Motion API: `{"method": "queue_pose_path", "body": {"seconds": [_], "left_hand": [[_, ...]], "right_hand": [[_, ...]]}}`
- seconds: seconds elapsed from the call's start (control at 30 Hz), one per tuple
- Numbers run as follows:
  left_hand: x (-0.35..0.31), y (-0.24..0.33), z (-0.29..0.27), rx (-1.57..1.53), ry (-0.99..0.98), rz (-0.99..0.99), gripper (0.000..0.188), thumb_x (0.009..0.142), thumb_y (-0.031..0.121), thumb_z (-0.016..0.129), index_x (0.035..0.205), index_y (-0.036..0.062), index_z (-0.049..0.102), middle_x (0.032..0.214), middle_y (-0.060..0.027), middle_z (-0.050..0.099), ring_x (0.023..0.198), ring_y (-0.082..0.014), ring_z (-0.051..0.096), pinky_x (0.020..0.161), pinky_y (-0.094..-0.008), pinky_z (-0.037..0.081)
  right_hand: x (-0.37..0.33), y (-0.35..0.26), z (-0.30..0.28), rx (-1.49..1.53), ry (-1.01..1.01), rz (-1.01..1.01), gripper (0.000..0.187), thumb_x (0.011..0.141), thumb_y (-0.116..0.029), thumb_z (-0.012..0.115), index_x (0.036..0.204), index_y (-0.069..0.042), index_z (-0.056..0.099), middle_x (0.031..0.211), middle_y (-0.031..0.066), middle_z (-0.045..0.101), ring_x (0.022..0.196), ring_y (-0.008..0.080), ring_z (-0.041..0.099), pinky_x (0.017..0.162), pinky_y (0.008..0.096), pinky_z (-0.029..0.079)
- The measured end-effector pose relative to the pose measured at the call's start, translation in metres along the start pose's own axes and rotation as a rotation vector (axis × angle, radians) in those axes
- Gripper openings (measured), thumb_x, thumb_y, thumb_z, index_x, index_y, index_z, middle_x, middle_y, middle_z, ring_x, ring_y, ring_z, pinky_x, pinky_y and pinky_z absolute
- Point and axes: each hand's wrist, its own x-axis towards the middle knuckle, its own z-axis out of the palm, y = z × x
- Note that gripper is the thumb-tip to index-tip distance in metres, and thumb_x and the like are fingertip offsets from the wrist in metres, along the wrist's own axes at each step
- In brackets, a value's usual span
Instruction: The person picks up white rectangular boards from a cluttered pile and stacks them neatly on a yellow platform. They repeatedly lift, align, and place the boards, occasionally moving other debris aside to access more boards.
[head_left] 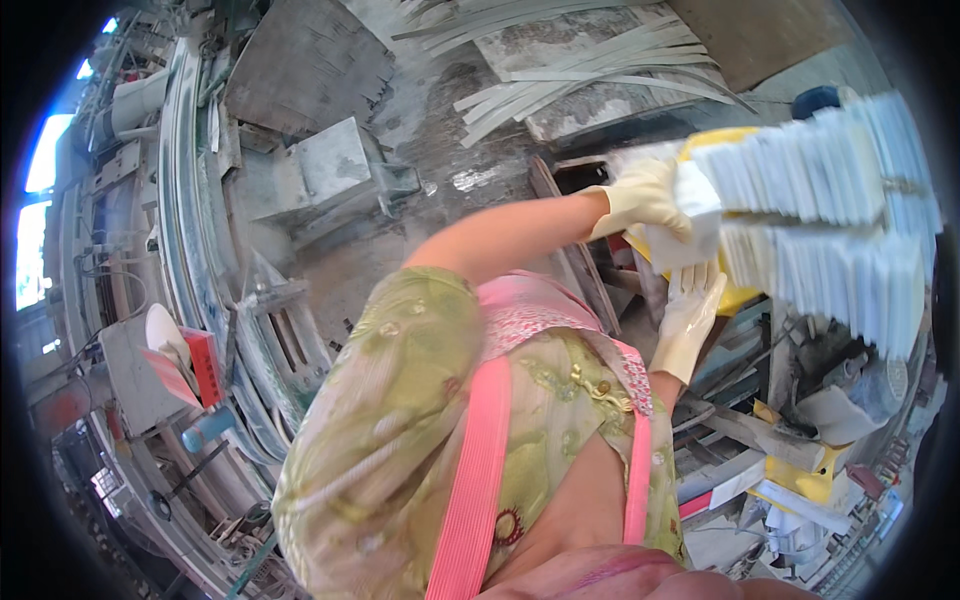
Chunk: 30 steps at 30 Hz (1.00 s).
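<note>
Both of my hands wear cream rubber gloves and are at the near end of the rows of pale tiles. My left hand (648, 200) is closed round the edge of a white tile (697, 222), its thumb across the face. Just below, my right hand (692, 312) has its fingers stretched out at the tile's lower edge; whether they bear its weight I cannot tell. Beyond them, thin white and bluish tiles (800, 175) stand on edge, packed in two long rows with a dark gap between. Yellow supports (738, 290) show at the rows' near end.
Long pale strips (600, 80) lie piled on a board ahead. A dusty metal box (330, 165) stands left of my arm. Machine rails (185, 200) run along the left, near a red box (203, 368). Wooden framing (575, 250) stands beside my hands; scraps and a yellow piece (800, 475) lie lower right.
</note>
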Motion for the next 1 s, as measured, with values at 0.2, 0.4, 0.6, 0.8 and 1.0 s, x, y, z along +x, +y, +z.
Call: {"method": "queue_pose_path", "body": {"seconds": [0.2,0.4,0.6,0.8,1.0], "left_hand": [[-0.005,-0.043,-0.067,-0.123,-0.121,0.018,0.103,0.045,0.045,0.092,0.127,-0.0077,0.056,0.115,-0.0286,0.064,0.111,-0.0417,0.063,0.093,-0.0442,0.054],[0.014,-0.076,-0.159,0.125,-0.050,0.131,0.104,0.041,0.051,0.095,0.120,-0.0057,0.056,0.111,-0.0255,0.066,0.106,-0.0380,0.066,0.090,-0.0435,0.056],[0.078,-0.124,-0.278,0.342,-0.042,0.111,0.112,0.046,0.043,0.092,0.135,-0.0077,0.047,0.116,-0.0290,0.061,0.110,-0.0431,0.061,0.097,-0.0445,0.052],[0.147,-0.107,-0.413,0.841,-0.195,0.006,0.127,0.053,0.054,0.089,0.150,-0.0089,0.036,0.126,-0.0265,0.060,0.119,-0.0403,0.060,0.102,-0.0405,0.051],[0.224,-0.074,-0.528,1.370,-0.352,0.154,0.118,0.059,0.041,0.086,0.154,-0.0047,0.033,0.130,-0.0192,0.061,0.119,-0.0309,0.062,0.098,-0.0329,0.053]], "right_hand": [[-0.018,0.044,0.106,-0.190,0.099,0.141,0.073,0.107,-0.063,0.034,0.154,-0.008,0.040,0.151,0.0133,0.049,0.133,0.0261,0.051,0.110,0.0405,0.044],[0.004,0.095,0.121,-0.982,-0.143,-0.128,0.061,0.107,-0.037,0.051,0.152,0.001,0.038,0.126,0.0167,0.065,0.114,0.0281,0.061,0.108,0.0402,0.044],[0.099,0.180,0.239,0.002,-0.420,0.164,0.055,0.094,-0.007,0.068,0.144,0.004,0.049,0.108,0.0112,0.070,0.100,0.0182,0.067,0.089,0.0326,0.054],[0.178,0.202,0.402,-0.043,-0.775,0.208,0.053,0.090,-0.005,0.072,0.140,-0.002,0.055,0.130,0.0109,0.066,0.117,0.0209,0.066,0.097,0.0367,0.053],[0.244,0.174,0.563,-0.735,-0.619,-0.620,0.090,0.072,-0.017,0.090,0.146,0.002,0.043,0.130,0.0131,0.066,0.119,0.0267,0.066,0.098,0.0384,0.054]]}}
